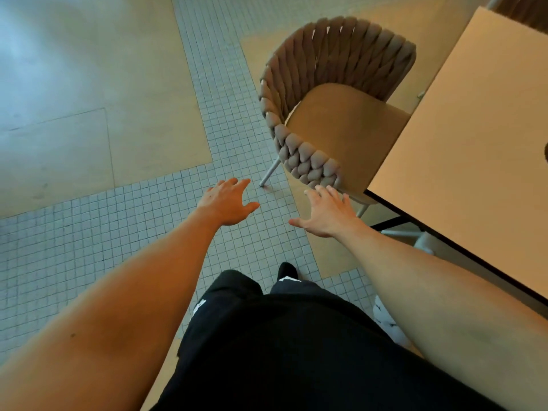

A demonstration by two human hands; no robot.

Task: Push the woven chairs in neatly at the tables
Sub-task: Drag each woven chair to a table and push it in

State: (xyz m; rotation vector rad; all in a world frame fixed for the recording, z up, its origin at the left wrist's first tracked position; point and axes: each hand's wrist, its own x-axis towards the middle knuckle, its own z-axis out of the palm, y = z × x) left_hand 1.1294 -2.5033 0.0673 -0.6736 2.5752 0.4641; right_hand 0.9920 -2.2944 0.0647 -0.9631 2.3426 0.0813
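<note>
Looking down from the head camera, the floor is made of two materials: smooth beige panels, and bands of small square grey tiles that cross each other like paths. Light falls from the upper left and gives the smooth panels a pale blue shine. On the right stands a bench with a light, plain top and a dark edge, and a white metal base shows under it. One woven chair stands at the bench's left side, with thick braided grey cords around its curved back and a tan seat; the front part of the seat is already under the bench top, and the chair sits at an angle to the bench edge. Its thin pale legs stand on the tiles. Both arms reach forward. The left hand hovers over the tiles with its grip open and fingers spread, apart from the chair. The right hand also has an open grip, and its fingertips are just beside the braided rim; I cannot tell if they touch it. Black trousers and a dark shoe are seen below.
</note>
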